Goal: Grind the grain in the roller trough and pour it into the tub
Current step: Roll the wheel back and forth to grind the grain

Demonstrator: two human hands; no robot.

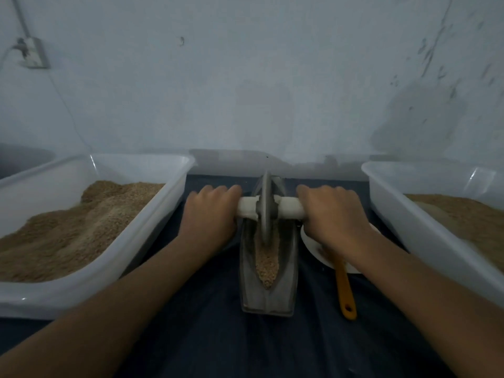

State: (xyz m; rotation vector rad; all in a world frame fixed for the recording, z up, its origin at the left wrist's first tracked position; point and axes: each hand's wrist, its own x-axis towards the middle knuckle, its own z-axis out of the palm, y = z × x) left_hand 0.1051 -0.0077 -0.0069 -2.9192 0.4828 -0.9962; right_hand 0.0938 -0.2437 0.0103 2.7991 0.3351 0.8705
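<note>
Head view: both hands on the roller, one each side of the wheel. Left hand [210,211] grips the left end of the white axle handle [286,207], fingers curled over and clamped on it, knuckles up. Right hand [331,214] grips the right end the same way, fingers wrapped round the handle, thumb side hidden. Grey metal wheel [266,207] stands upright on edge in the groove of the roller trough [268,296], sitting toward the far end of it. The trough is a narrow boat-shaped metal piece lying lengthways away from the person on the dark blue cloth [245,347]. Grain [267,264] fills the groove on the near side of the wheel, pale tan, coarse; blur hides how finely ground.

Left tub [114,257], white plastic, beside the trough on the left, heaped with tan grain. Right tub [425,236], white plastic, on the right, also holding tan material, only partly in frame. White plate [313,245] lies between trough and right tub, mostly under the right wrist. Orange-handled utensil [345,291] rests with its head on the plate, handle pointing toward the person, head end hidden. Pale wall [259,77] behind, socket box [32,53] upper left with a cable
</note>
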